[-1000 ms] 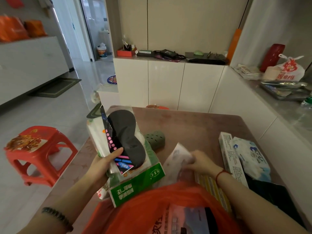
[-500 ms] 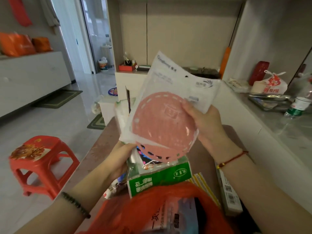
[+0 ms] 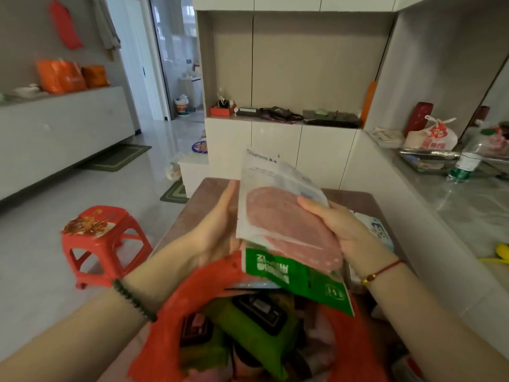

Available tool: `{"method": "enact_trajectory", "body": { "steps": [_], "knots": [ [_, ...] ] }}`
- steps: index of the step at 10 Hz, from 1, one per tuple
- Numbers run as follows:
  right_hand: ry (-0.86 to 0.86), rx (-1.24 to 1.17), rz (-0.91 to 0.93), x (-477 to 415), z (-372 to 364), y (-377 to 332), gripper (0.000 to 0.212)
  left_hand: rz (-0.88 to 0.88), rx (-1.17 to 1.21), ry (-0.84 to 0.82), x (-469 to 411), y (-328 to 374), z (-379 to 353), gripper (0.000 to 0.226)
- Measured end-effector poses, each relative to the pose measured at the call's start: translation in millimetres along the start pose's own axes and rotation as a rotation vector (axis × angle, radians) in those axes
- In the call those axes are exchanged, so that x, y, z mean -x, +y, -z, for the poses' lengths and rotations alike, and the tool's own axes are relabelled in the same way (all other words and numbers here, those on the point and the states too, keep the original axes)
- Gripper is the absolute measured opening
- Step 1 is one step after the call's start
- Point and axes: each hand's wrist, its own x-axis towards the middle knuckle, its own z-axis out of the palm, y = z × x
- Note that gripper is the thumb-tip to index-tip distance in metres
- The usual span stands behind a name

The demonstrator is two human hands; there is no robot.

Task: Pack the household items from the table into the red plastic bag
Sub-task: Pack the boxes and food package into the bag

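Fingers (image 3: 232, 193) of left hand (image 3: 217, 232) and right hand (image 3: 341, 230) curled round stack (image 3: 286, 244), pink-disc packet (image 3: 264, 183) over green pack (image 3: 292, 277), poised at mouth of open red plastic bag (image 3: 198, 288) on worktop (image 3: 199, 205). Tilt green end down, slide in flat beside goods inside, release only once seated.

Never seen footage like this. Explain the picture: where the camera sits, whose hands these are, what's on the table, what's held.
No machine here: a person wears one camera on the head, looking down at their own hands. The right hand pinches a clear packet with a pink round pad inside, in front of a green-and-white pack. The left hand is against that stack's left side; its fingers are hidden. Below, the red plastic bag gapes open, holding several items. On the brown table, a blue-and-white pack lies to the right. A red stool stands on the floor.
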Motion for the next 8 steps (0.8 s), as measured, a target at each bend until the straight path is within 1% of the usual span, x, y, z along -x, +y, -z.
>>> {"method": "enact_trajectory", "body": {
  "steps": [1, 2, 3, 4, 5, 6, 7, 8],
  "knots": [
    [-0.010, -0.180, -0.093, 21, 22, 17, 0.095, 0.016, -0.287, -0.064, 39, -1, 11, 0.072],
    [-0.165, -0.140, -0.159, 48, 38, 42, 0.089, 0.221, -0.911, -0.151, 59, -35, 32, 0.094],
    [-0.291, 0.128, -0.246, 75, 29, 67, 0.071, 0.230, -0.928, -0.105, 63, -55, 35, 0.049],
    [-0.351, 0.240, -0.334, 92, -4, 88, 0.046, 0.165, -0.680, 0.034, 59, -51, 37, 0.025],
    [-0.170, 0.177, -0.277, 89, -32, 103, 0.039, 0.133, -0.531, 0.188, 52, -42, 45, 0.031],
    [0.113, -0.008, -0.203, 67, -42, 110, 0.034, 0.098, -0.450, 0.238, 49, -39, 48, 0.030],
    [0.393, -0.038, -0.148, 37, -45, 114, 0.047, 0.075, -0.359, 0.249, 48, -37, 47, 0.030],
    [0.622, -0.020, -0.116, 20, -50, 115, 0.062, 0.050, -0.290, 0.231, 44, -36, 46, 0.030]
  ]
}}
